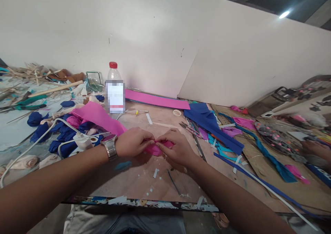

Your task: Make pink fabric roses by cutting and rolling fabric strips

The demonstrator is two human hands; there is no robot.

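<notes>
Over the middle of the table, my left hand (134, 141) and my right hand (178, 146) meet with their fingertips pinched together. Between them is a gathered piece of pink crepe paper (155, 150), bunched under the thumbs. A long pink strip (99, 118) trails off behind my left wrist to the left; my hand hides whether it joins the gathered piece. Left of my forearm lie several dark blue crumpled paper pieces (66, 132) around a white power strip (84, 142). Scissors (190, 129) rest beyond my right hand.
A bottle (113, 73) with a red cap stands near the wall. Flat pink sheets (157, 99), a roll of tape (177, 112) and dark blue paper (213, 123) lie at the back. A white cable (28, 144) loops at left. Another person's hand (317, 149) shows far right.
</notes>
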